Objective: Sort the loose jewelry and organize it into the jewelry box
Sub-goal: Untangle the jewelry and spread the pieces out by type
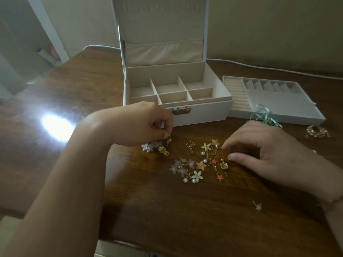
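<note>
Sorting has barely begun: the jewelry box (176, 101) stands open at the far middle of the bench (74, 86), its divided compartments showing nothing inside, and its lift-out tray (274, 101) lies just to the right of it. The loose jewelry (200, 164) is strewn on the wood just near of the box, between the two hands.

The left hand (146, 123) is curled, its fingertips pinching a small gold earring (168, 140) right above a little cluster of white flower and gold pieces (156, 147). The right hand (267, 153) hovers over the right edge of the heap with fingers loosely spread and bent, thumb low near the bench; it appears to hold nothing.

These pieces are light and small, so weight is no concern; tangling is. The star earrings (202, 165) hang on fine chains that cross the pearl drops (189, 180), and their wire hooks will likely snag neighbours if lifted fast. The frosted petal flowers (181, 167) look thin and would be best spared a squeeze. I would take each piece by its metal hook or post with a fingertip pinch, lift slowly, and shake free anything that follows. A gold wreath-shaped piece (317, 131) at far right and a small green-gold earring (257, 205) near right lie well apart from the heap, and a pale green ribbon (263, 115) rests against the tray.
</note>
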Demonstrator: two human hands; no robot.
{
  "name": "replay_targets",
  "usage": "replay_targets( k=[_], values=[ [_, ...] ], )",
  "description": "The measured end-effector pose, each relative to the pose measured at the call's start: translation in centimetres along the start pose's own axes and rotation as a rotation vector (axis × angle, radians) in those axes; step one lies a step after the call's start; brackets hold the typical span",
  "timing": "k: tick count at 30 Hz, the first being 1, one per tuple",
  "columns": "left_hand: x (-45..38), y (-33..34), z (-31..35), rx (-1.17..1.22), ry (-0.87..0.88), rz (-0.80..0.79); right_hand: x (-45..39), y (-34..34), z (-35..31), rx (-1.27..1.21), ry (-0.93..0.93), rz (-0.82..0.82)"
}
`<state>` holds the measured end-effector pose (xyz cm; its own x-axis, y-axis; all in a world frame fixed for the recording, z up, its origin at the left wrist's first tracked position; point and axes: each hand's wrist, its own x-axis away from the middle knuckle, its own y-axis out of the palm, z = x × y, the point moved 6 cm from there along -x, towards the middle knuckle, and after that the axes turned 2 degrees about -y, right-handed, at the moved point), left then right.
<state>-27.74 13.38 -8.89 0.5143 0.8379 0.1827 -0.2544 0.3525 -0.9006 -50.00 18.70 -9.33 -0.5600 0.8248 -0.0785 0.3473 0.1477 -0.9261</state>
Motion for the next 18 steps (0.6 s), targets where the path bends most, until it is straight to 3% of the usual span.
replay_targets(
  k=[4, 15, 18],
  values=[
    [-0.2, 0.1, 0.0, 0.013, 0.019, 0.014, 0.0, 0.5, -0.9, -0.007, -0.069, -0.046],
    [0.5, 1.3, 2.3, 0.059, 0.139, -0.168, 1.0, 1.7, -2.3, 0.011, -0.21, -0.325],
    [0.1, 2.2, 3.2, 0.062, 0.163, -0.209, 1.0, 1.8, -2.5, -0.004, -0.206, -0.332]
  ],
)
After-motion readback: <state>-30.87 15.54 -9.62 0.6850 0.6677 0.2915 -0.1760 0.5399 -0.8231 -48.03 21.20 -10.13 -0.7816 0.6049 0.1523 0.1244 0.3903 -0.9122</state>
